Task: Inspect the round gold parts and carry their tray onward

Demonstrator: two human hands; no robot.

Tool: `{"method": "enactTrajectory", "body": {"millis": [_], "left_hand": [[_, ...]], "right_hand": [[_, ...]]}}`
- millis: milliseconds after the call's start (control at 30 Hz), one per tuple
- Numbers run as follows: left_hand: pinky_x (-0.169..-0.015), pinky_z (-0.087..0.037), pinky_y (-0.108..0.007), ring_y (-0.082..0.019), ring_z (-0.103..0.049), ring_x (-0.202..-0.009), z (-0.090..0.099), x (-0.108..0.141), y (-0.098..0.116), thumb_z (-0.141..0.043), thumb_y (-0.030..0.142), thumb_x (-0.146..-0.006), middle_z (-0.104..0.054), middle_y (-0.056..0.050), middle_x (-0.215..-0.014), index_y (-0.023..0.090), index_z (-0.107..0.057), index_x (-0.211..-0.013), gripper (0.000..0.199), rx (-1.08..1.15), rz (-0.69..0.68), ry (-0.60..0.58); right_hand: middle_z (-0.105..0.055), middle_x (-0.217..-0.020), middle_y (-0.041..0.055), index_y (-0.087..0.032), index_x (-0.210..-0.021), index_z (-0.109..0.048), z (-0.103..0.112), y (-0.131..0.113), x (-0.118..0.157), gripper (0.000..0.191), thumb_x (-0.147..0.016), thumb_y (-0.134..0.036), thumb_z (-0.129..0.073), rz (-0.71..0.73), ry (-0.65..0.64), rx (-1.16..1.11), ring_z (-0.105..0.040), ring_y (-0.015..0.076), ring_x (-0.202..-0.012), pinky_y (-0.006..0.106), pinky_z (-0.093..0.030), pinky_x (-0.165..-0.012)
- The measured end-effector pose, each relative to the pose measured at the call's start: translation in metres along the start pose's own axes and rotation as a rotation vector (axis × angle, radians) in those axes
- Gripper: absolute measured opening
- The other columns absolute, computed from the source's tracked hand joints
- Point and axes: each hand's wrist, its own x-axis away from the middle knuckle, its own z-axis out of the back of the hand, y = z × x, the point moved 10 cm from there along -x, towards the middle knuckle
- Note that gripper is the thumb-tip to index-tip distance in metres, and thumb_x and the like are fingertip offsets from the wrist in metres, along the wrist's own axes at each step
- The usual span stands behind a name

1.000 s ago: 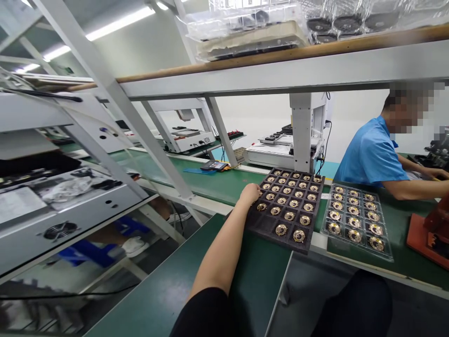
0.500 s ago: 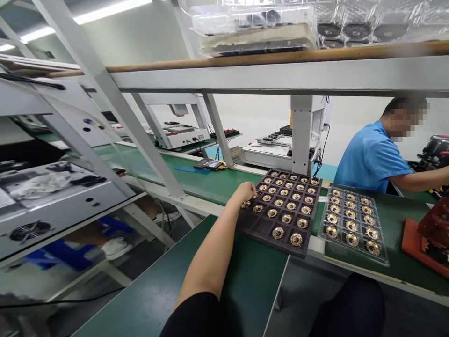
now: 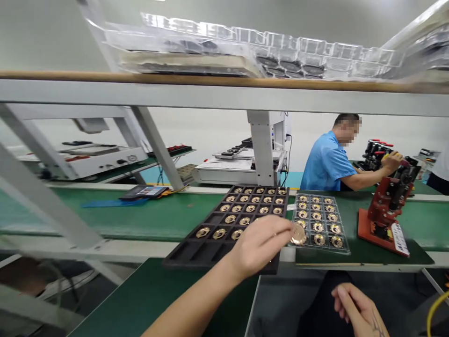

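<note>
A gold disc [image 3: 298, 234] is pinched between the closed fingers of the left hand [image 3: 264, 241], over the clear tray's [image 3: 328, 245] near left corner, beside the black tray [image 3: 192, 251]. The right hand [image 3: 358, 306] is held near the dark-clad leg [image 3: 317, 304], fingers curled; whether anything is gripped cannot be told.

Noted shiny gold-toned metal on the held disc [image 3: 298, 234] and on the round parts [image 3: 230, 219]. Saw matt black, foam-like stuff for the dark tray [image 3: 194, 251]; thin, glossy, see-through plastic for the clear tray [image 3: 326, 231]. Spotted smooth green with slight sheen on the tabletop [image 3: 168, 299], glossy red-painted metal on the press [image 3: 380, 203], wood along the shelf edge [image 3: 87, 77], matt blue cloth on the shirt [image 3: 322, 159].
</note>
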Motion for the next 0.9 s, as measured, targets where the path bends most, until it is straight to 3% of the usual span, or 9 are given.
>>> {"method": "enactTrajectory", "body": {"millis": [100,267,467,667,767,900], "left_hand": [[-0.083,-0.068,-0.038,-0.024,-0.079,-0.095,-0.01,-0.005,0.037,-0.058,0.006,-0.098,-0.082,-0.015,-0.102,0.015,-0.068,-0.12,0.026,0.079,-0.119,-0.019],[-0.082,-0.071,-0.038,-0.023,-0.081,-0.091,-0.019,-0.003,0.055,-0.061,0.002,-0.093,-0.082,-0.012,-0.098,0.017,-0.067,-0.11,0.023,0.061,-0.159,0.025],[-0.078,-0.071,-0.035,-0.022,-0.081,-0.085,-0.03,-0.004,0.049,-0.06,0.003,-0.095,-0.082,-0.011,-0.094,0.016,-0.064,-0.118,0.027,0.155,-0.074,0.039],[-0.087,-0.067,-0.031,-0.019,-0.078,-0.093,-0.048,0.005,0.034,-0.065,0.01,-0.099,-0.08,-0.009,-0.102,0.02,-0.065,-0.125,0.027,0.418,0.102,0.007],[-0.098,-0.062,-0.032,-0.019,-0.074,-0.11,-0.053,0.012,0.019,-0.061,0.007,-0.1,-0.075,-0.01,-0.116,0.024,-0.065,-0.131,0.035,0.478,0.312,0.026],[-0.09,-0.06,-0.031,-0.017,-0.072,-0.101,-0.086,0.034,-0.007,-0.063,0.029,-0.105,-0.073,-0.007,-0.109,0.022,-0.064,-0.124,0.02,0.929,0.896,-0.058]], "right_hand": [[-0.07,-0.078,0.0074,-0.02,-0.099,-0.079,-0.01,-0.056,-0.003,0.056,-0.094,-0.074,-0.064,0.116,-0.061,-0.179,-0.06,0.0198,-0.068,0.033,-0.049,-0.063],[-0.073,-0.085,0.0074,-0.02,-0.111,-0.078,-0.032,-0.123,0.001,0.047,-0.095,-0.063,-0.071,0.183,-0.189,-0.471,-0.062,0.0159,-0.067,0.029,-0.047,-0.058],[-0.068,-0.08,0.0029,-0.02,-0.102,-0.075,-0.039,-0.136,0.004,0.038,-0.096,-0.058,-0.074,0.195,-0.211,-0.452,-0.06,0.0128,-0.065,0.026,-0.048,-0.058],[-0.067,-0.077,0.0018,-0.019,-0.098,-0.074,-0.036,-0.133,0.005,0.037,-0.095,-0.056,-0.077,0.169,-0.211,-0.491,-0.055,0.0112,-0.062,0.025,-0.045,-0.057],[-0.067,-0.077,0.0013,-0.02,-0.099,-0.073,-0.031,-0.131,0.005,0.036,-0.095,-0.055,-0.077,0.159,-0.17,-0.522,-0.055,0.0113,-0.062,0.026,-0.047,-0.058],[-0.069,-0.085,0.0013,-0.02,-0.101,-0.073,-0.023,-0.125,0.002,0.034,-0.094,-0.053,-0.079,0.155,-0.082,-0.527,-0.057,0.0114,-0.067,0.027,-0.051,-0.065]]}}
